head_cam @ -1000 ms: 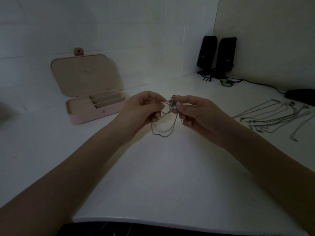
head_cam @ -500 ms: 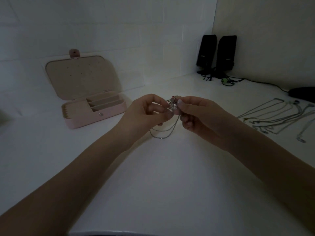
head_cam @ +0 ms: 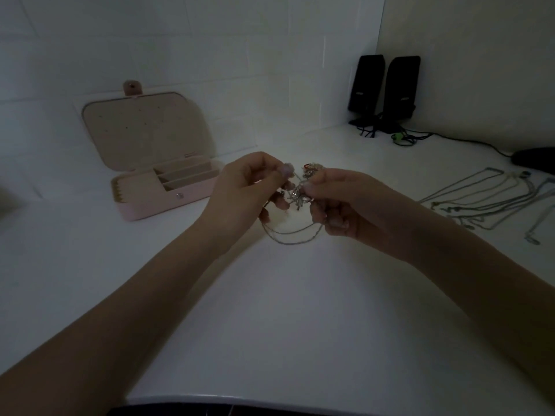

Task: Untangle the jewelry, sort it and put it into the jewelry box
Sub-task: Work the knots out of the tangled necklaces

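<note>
While our hands [head_cam: 295, 193] pinch the tangled jewelry [head_cam: 300, 195] right of the jewelry box [head_cam: 156, 187] (lid open), chain loops [head_cam: 289, 235] now hang lower: knot loosening.

A tangled clump of silver jewelry [head_cam: 300, 195] was held above the table, with several thin chain loops [head_cam: 289, 235] hung in arcs below it. A pink jewelry box [head_cam: 156, 175] was set at the far left of the table against the wall, its lid raised upright and its beige interior, divided into long narrow compartments and a ridged roll section, exposed. Several separated silver necklaces [head_cam: 486, 202] were laid out side by side at the right of the table.
</note>
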A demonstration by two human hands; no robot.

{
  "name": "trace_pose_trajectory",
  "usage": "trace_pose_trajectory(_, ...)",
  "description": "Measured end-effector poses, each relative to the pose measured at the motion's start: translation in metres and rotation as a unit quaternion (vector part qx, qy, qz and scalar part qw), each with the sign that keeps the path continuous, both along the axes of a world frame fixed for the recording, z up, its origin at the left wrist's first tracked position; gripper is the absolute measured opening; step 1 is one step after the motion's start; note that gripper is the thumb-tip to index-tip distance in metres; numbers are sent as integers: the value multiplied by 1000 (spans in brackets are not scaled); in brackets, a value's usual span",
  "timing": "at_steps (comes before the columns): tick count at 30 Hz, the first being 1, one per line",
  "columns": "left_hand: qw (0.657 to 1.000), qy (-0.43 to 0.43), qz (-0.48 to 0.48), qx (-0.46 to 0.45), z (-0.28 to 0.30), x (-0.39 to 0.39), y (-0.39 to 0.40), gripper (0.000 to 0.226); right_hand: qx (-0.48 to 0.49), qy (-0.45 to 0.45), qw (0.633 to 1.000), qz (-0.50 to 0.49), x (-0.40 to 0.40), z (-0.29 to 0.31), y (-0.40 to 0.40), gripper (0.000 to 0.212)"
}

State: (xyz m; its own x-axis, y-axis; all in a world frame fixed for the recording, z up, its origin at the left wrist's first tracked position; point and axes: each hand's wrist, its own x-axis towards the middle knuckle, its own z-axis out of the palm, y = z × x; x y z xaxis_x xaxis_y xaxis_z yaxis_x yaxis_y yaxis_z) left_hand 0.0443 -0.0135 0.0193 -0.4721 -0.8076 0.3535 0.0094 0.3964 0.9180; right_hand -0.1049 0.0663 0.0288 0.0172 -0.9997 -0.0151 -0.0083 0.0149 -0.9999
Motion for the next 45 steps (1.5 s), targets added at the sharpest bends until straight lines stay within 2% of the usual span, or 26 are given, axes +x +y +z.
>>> trace_pose_trajectory(4,1000,17,22,0,0,-2,-2,18,-3,17,999,47,2,-1,1,18)
trace_pose_trajectory(7,1000,23,11,7,-2,-1,-5,25,0,18,996,88,4,-2,2,13)
trace_pose_trajectory(11,1000,-13,3,-21,-2,3,-7,32,-6,-24,994,102,5,-2,3,7)
trace_pose_trajectory(13,999,-38,18,-26,1,6,-7,35,-12,-48,994,93,4,-2,2,11)
trace_pose_trajectory(15,997,-34,-34,55,6,7,-2,35,-16,-66,994,81,3,-2,1,17)
trace_pose_trajectory(18,975,-36,-86,203,13,5,4,21,-25,-86,994,68,2,-3,-1,8)
trace_pose_trajectory(20,952,13,-96,290,15,4,1,14,-30,-95,994,51,1,-4,-3,11)
trace_pose_trajectory(23,926,70,-129,347,18,6,-4,20,-43,-104,994,13,-1,-6,-5,11)
trace_pose_trajectory(26,934,54,-136,326,18,6,-4,20,-53,-95,994,-13,-3,-7,-6,11)
trace_pose_trajectory(28,952,29,-132,274,16,7,-3,19,-57,-79,995,-20,-3,-9,-6,12)
trace_pose_trajectory(31,965,23,-119,231,9,8,-6,33,-65,-23,997,-32,-5,-10,-6,14)
trace_pose_trajectory(33,975,10,-80,206,7,9,-8,30,-82,91,990,-73,-5,-12,-7,12)
trace_pose_trajectory(34,983,-6,-48,176,6,9,-9,24,-100,176,974,-107,-5,-15,-8,9)
trace_pose_trajectory(36,994,-43,3,101,6,9,-10,20,-144,340,912,-177,-5,-20,-10,13)
trace_pose_trajectory(37,996,-51,7,75,7,9,-10,20,-161,378,890,-197,-5,-22,-11,20)
trace_pose_trajectory(38,997,-56,-2,59,9,10,-9,20,-173,379,886,-203,-6,-22,-12,27)
trace_pose_trajectory(41,995,-86,-48,20,16,12,-2,23,-160,271,940,-131,-6,-18,-12,47)
trace_pose_trajectory(42,993,-99,-62,8,18,13,0,25,-149,233,956,-92,-5,-16,-12,45)
trace_pose_trajectory(45,990,-119,-74,-27,29,17,2,32,-142,134,980,-29,-3,-12,-12,19)
